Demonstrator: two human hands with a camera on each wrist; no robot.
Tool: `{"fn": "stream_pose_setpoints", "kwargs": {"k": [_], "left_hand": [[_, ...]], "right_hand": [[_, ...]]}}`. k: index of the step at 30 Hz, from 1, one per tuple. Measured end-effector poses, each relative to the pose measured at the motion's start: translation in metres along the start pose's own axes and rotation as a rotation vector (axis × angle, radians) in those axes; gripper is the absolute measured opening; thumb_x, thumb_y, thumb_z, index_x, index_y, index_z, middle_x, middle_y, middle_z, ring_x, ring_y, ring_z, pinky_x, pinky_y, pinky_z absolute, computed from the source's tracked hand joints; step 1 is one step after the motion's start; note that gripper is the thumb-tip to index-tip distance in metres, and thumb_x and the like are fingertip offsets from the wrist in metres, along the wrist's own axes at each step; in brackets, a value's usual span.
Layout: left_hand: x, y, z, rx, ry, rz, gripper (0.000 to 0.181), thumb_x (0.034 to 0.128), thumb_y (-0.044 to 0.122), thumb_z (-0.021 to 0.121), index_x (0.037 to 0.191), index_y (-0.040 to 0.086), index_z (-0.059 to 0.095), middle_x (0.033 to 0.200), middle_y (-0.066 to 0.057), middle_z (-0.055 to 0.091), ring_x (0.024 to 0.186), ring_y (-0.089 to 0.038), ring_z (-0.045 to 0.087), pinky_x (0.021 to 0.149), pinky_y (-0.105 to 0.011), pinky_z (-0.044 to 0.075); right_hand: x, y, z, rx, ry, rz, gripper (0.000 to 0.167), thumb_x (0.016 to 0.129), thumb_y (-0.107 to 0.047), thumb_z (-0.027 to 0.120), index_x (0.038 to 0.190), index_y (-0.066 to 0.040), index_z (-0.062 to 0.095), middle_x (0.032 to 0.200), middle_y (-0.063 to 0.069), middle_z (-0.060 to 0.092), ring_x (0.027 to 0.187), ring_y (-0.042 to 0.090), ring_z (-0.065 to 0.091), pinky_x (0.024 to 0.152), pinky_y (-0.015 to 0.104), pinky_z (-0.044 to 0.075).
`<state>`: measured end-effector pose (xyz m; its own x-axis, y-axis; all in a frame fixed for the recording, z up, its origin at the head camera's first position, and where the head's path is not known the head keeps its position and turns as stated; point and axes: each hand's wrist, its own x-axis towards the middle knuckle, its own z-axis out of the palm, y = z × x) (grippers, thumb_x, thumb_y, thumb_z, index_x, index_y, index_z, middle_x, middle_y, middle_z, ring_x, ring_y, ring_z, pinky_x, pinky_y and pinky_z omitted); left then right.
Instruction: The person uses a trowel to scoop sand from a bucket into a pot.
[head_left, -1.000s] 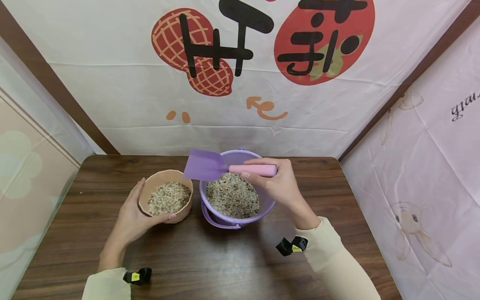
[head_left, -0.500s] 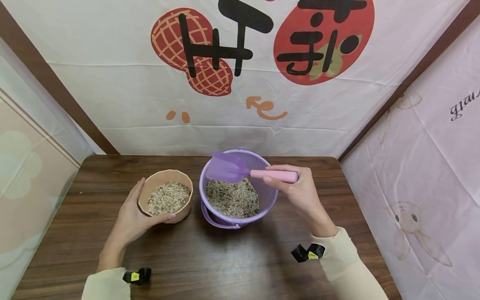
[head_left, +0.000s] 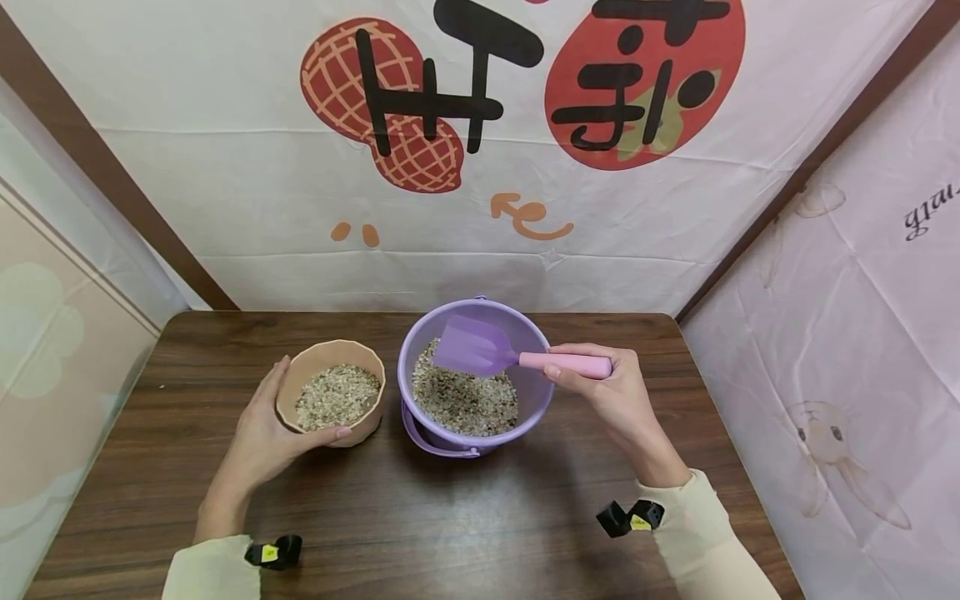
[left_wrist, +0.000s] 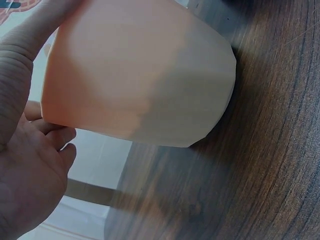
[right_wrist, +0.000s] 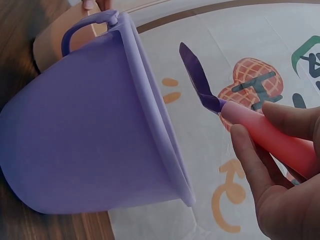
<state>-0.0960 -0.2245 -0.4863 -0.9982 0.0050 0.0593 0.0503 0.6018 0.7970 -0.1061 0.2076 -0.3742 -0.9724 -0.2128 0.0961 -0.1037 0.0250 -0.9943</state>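
I'm watching the right hand (head_left: 618, 400) pinching the pink handle (head_left: 566, 364) of a purple shovel (head_left: 495, 354) between thumb and fingers. The shovel is hanging over the bucket (right_wrist: 85, 135), its blade (head_left: 467, 343) sitting above the opening and, from the right wrist view, apart from the rim. I'm seeing nothing piled on the blade, though a few stray grains would be hard to make out.

I'm judging the shovel to be light and fairly stiff, probably plastic, and not very fragile. Its smooth round handle could be twisting in the fingers under a load, so I'm favouring a hold around the thick pink part, close to the blade, rather than on the thin neck.

The left hand (head_left: 273, 446) is holding the tan bowl (left_wrist: 130, 75), thumb on the near side and fingers around the far left wall; the bowl is standing on the table (head_left: 525, 533), just left of the bucket. It's looking thin-walled and light, so a gentle wrap seems enough.

Grit (head_left: 337, 398) is covering the bowl's bottom, well below the rim. Similar gravel (head_left: 480, 408) is lying low inside the bucket; I'm guessing it's making the bucket the heavier container. The bucket's carrying loop (right_wrist: 97, 18) is hanging down outside.
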Motion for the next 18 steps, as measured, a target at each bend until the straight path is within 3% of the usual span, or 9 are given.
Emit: {"fn": "stream_pose_setpoints", "kwargs": {"k": [8,14,18], "left_hand": [[-0.001,0.008,-0.004,0.017,0.021,0.056,0.138,0.0622,0.040,0.099,0.164,0.008,0.011,0.165,-0.025,0.016,0.148,-0.049,0.018,0.111,-0.073,0.023],[0.002,0.040,-0.004,-0.049,-0.004,0.105,0.137,0.0615,0.039,0.099,0.165,0.029,0.009,0.169,-0.008,0.012,0.151,-0.042,0.015,0.112,-0.073,0.021],[0.006,0.062,0.005,-0.115,-0.035,0.156,0.135,0.0603,0.035,0.100,0.164,0.033,0.014,0.168,-0.011,0.015,0.151,-0.040,0.015,0.114,-0.071,0.020]], "right_hand": [[-0.001,0.002,0.000,0.008,0.014,0.002,0.032,0.089,-0.010,0.080,0.117,0.004,0.074,0.105,0.017,0.075,0.115,0.031,0.066,0.094,0.036,0.056],[-0.001,0.004,-0.001,0.011,0.013,0.007,0.034,0.089,-0.010,0.080,0.118,0.006,0.072,0.105,0.017,0.075,0.115,0.031,0.066,0.093,0.035,0.056],[-0.002,0.006,-0.001,0.014,0.013,0.014,0.031,0.089,-0.008,0.079,0.117,0.004,0.074,0.104,0.018,0.075,0.117,0.031,0.066,0.093,0.035,0.056]]}}
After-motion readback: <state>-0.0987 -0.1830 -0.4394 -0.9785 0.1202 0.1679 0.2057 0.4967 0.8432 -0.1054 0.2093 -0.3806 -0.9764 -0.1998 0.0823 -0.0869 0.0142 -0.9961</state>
